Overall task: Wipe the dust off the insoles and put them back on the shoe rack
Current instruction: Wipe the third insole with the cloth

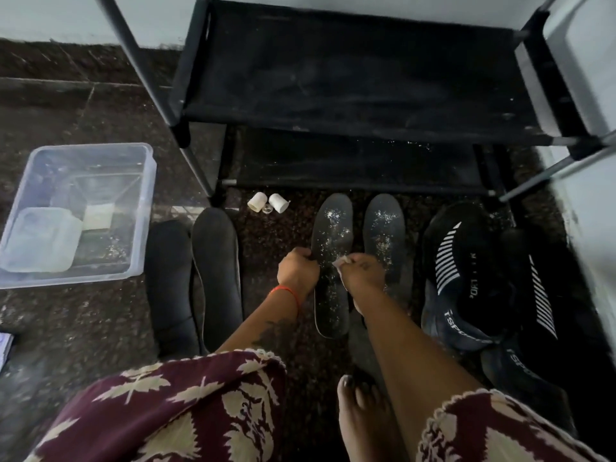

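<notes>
Dusty insole [331, 261] on floor before rack [350, 78]: left hand [297, 267] grips its edge, right hand [361, 270] pinches a cloth [341, 260] on it.

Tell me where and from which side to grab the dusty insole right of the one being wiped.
Take the right dusty insole at its far toe end, coming from the shoe rack side. It lies flat on the floor, so pinch its thin edge with the fingers. That end is bare; its near end is hidden under the right hand, and black shoes crowd its right side.
</notes>
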Tool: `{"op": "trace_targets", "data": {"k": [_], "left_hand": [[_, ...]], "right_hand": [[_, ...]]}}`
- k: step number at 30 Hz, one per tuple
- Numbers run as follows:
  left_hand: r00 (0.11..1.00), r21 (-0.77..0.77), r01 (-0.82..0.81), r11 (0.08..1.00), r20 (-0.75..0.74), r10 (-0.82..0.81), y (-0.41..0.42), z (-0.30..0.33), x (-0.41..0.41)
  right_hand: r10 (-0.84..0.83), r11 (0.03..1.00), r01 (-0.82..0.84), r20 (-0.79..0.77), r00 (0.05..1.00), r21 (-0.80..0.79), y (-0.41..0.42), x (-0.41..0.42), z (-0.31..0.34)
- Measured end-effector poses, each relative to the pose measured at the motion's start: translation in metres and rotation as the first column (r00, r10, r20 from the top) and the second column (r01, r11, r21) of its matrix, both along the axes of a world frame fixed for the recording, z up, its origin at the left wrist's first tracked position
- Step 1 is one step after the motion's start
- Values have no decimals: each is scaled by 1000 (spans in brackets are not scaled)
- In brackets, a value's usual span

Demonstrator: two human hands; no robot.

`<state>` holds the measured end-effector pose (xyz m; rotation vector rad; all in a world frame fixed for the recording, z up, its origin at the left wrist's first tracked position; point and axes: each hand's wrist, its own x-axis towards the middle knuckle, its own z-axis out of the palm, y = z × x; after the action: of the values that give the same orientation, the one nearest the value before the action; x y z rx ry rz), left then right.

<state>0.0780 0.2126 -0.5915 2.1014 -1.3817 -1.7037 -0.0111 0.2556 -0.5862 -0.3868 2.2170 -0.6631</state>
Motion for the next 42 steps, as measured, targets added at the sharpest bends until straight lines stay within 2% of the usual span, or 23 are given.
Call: {"op": "trace_targets", "data": {"k": [5,9,13,17,20,24,27,32,38,42], "left_hand": [[999,1,-36,999,15,36,2,0,-2],[998,-19,-60,998,-12,60,4,20,-1],[995,-55,-85,995,-57,82,3,71,6],[982,-28,-102,994,-165,96,0,125,17],[959,-13,-108,994,-265,101,2,173,24],[926,-95,-144,985,-363,100,14,243,34],[866,-68,-138,988,-493,87,30,292,44],[672,141,-173,975,-707,222,66,356,63],[404,350,-71,934,-846,348,84,373,79],[315,456,-1,890,-845,433,76,371,79]], "right_hand": [[-86,994,91,77,993,-55,6,-6,10],[-72,997,75,88,994,-31,4,-9,40],[-56,997,64,137,989,-51,5,-11,84],[45,997,-35,148,988,-69,6,-12,147],[76,987,-52,160,984,-152,9,-12,195],[68,971,-41,105,992,-236,20,-6,259],[107,959,-73,109,988,-275,29,-1,305],[85,947,-29,163,983,-318,58,9,355],[253,910,-150,231,940,-385,101,42,396],[346,882,-267,149,926,-388,108,52,408]]}}
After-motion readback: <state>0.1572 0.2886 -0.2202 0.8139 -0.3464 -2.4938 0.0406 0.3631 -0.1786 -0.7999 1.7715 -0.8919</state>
